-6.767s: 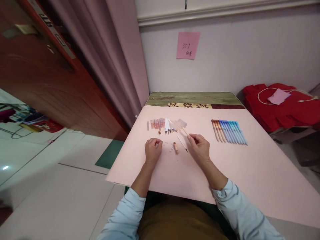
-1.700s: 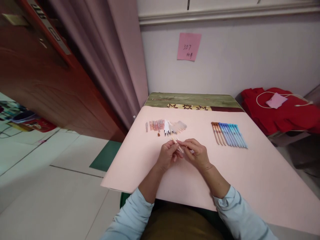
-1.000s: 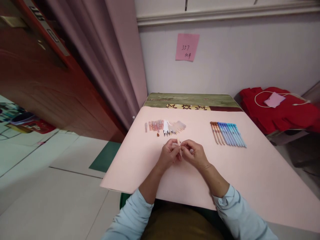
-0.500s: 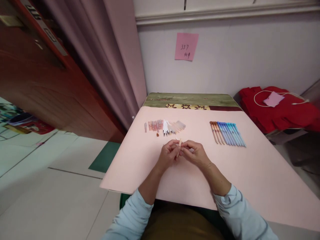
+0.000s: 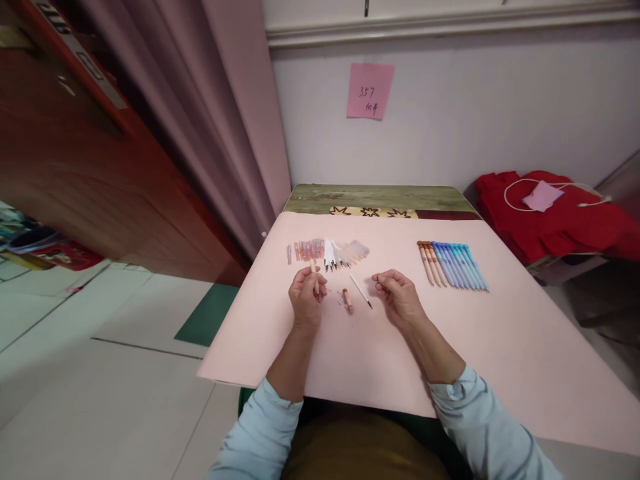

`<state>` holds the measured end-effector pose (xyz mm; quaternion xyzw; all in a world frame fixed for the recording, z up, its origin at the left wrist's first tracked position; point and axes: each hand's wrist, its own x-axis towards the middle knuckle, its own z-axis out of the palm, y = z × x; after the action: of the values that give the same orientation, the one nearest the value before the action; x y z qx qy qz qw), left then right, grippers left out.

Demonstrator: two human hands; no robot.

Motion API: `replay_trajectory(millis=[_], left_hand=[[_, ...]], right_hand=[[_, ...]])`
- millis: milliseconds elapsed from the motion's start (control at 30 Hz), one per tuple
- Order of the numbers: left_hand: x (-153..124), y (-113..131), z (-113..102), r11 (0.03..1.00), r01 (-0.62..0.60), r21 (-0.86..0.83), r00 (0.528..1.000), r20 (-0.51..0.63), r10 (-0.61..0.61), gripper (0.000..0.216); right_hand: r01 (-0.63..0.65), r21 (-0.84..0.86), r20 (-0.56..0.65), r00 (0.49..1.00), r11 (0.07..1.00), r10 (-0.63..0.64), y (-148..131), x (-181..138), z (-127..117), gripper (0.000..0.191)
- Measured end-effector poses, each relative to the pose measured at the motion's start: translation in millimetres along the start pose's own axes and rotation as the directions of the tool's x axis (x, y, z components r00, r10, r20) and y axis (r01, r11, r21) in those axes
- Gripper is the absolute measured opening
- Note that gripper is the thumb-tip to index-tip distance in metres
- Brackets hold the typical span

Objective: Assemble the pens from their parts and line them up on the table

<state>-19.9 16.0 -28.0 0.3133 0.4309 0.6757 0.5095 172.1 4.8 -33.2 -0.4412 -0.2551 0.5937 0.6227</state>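
My left hand is closed around a thin beige pen barrel that sticks up out of the fist. My right hand is curled with thumb and fingertips pinched together; whether anything small sits in the pinch is hidden. Between the hands lie a short orange-brown pen part and a thin white refill with a dark tip. Both hands rest on a pink sheet covering the table.
Behind my hands lies a row of loose pen parts: orange pieces, white refills, clear barrels. Several finished orange and blue pens lie side by side at the right. A red cloth with a white cable sits beyond the table's right edge.
My hands, joined around the pen half a second ago, have drawn apart. The left one carried the barrel leftward; the orange part and refill now lie uncovered between them.
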Motion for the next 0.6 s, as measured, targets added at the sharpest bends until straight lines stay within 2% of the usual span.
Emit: replay_trajectory(millis=[167, 300, 500, 600], left_hand=[[1.6, -2.5, -0.7, 1.0, -0.007, 0.009, 1.0, -0.023, 0.008, 0.025], [2.2, -3.3, -0.9, 0.999, -0.033, 0.018, 0.997, -0.063, 0.034, 0.023], [5.0, -3.8, -2.9, 0.995, -0.094, 0.031, 0.969, -0.227, 0.099, 0.024], [6.2, -5.1, -3.9, 0.994, -0.105, 0.037, 0.963, -0.245, 0.111, 0.025]], right_hand=[[0.06, -0.002, 0.007, 0.998, 0.998, -0.06, 1.4, 1.8, -0.7, 0.024], [0.075, -0.012, 0.0, 0.997, 0.997, -0.075, 1.8, 2.9, -3.1, 0.036], [0.076, -0.046, -0.013, 0.997, 0.996, -0.076, 2.4, 2.5, -3.8, 0.031], [0.114, -0.094, -0.006, 0.993, 0.989, -0.115, 4.6, 2.9, -4.5, 0.03]])
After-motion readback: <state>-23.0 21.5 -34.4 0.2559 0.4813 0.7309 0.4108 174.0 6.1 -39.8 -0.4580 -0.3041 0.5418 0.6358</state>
